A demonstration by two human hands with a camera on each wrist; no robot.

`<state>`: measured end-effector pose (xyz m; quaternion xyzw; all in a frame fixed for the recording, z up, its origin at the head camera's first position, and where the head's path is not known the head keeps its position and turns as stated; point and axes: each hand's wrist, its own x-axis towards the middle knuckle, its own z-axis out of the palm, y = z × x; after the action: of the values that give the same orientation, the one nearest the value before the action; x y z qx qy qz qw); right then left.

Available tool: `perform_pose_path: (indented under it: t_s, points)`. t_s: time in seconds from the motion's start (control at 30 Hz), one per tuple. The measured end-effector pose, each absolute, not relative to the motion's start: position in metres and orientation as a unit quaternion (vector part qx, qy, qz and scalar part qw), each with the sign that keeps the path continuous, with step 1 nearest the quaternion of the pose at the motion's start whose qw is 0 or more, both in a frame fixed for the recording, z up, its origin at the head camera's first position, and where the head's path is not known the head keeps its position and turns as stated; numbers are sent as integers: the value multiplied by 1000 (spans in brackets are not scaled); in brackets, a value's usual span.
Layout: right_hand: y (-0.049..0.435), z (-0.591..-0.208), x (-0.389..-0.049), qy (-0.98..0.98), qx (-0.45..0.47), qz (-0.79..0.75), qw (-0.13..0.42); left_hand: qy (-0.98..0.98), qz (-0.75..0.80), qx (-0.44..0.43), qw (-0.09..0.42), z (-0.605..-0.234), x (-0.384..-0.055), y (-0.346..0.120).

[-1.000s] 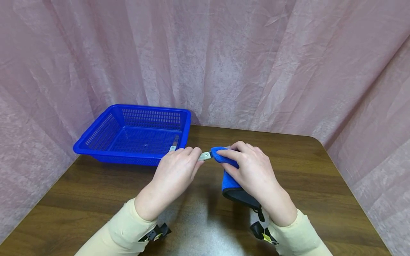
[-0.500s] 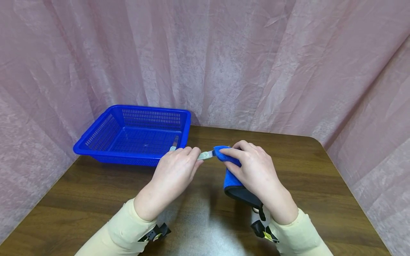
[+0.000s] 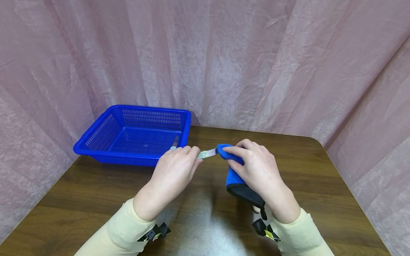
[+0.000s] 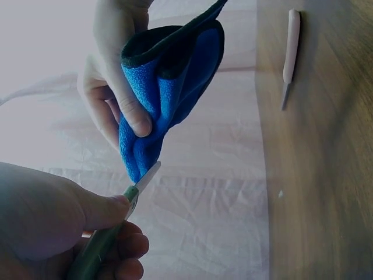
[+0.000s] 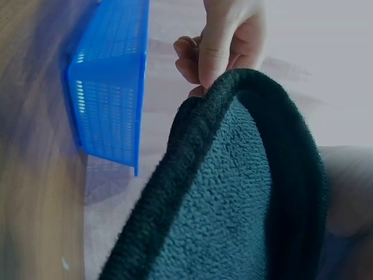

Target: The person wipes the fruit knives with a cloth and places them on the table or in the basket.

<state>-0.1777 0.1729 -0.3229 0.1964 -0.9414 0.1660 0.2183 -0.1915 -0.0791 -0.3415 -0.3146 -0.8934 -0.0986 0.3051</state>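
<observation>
My left hand [image 3: 174, 169] grips a small knife [image 3: 204, 154] by its pale green handle, thumb along it in the left wrist view. Its short metal blade [image 4: 148, 176] points right to a blue cloth [image 3: 235, 176] with black edging. Between thumb and fingers, my right hand [image 3: 256, 167] pinches this cloth in a fold at the blade's tip end; the fold covers the tip in the head view. The loose part of the cloth hangs below and fills much of the right wrist view. Both hands are above the table.
A blue plastic basket [image 3: 132, 155] stands at the back left, with another knife [image 3: 174, 143] inside near its right wall. A pale pink-handled knife [image 4: 291, 46] lies on the wooden table [image 3: 320, 199]. Pink curtains [image 3: 205, 64] hang behind.
The right hand and cloth have slid to the right, away from the left hand. More of the blade shows between handle and cloth. My left hand has hardly moved.
</observation>
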Motion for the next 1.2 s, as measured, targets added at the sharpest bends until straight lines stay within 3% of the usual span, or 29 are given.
perform_pose_path:
  t_s: [1.2]
  points:
    - [183, -321, -181, -953, 151, 168, 204, -886, -107, -320, 318, -339, -193, -82]
